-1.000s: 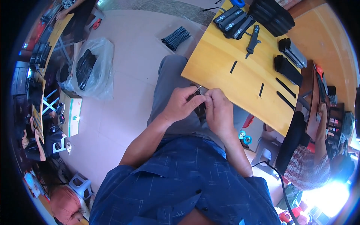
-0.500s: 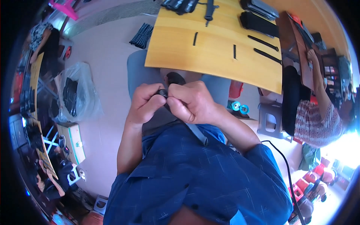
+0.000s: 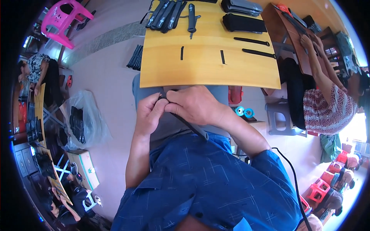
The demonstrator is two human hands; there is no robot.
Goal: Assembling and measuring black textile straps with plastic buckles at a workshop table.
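Note:
A dark strap [image 3: 191, 128] runs between my hands, its grey-tipped lower end hanging down toward my blue shirt. My left hand [image 3: 148, 112] pinches its upper end, where a small black piece shows at the thumb. My right hand [image 3: 198, 106] is closed on the strap right beside it, the fingertips of both hands nearly meeting. Both hands are over my lap, just in front of the near edge of the yellow table [image 3: 208, 75]. What lies inside the fingers is mostly hidden.
Two short black strips lie on the table, with two longer black straps [image 3: 258, 53] to the right. Farther back are dark stacked bundles [image 3: 243, 24] and several grey-and-black straps [image 3: 165, 17]. A person works at right by a grey stool [image 3: 281, 118]; a plastic bag [image 3: 90, 119] stands at left.
The view has shifted, so the table appears lower and farther left. My right hand has turned, its fingers now lying closer against my left thumb. The strap stays held between both hands.

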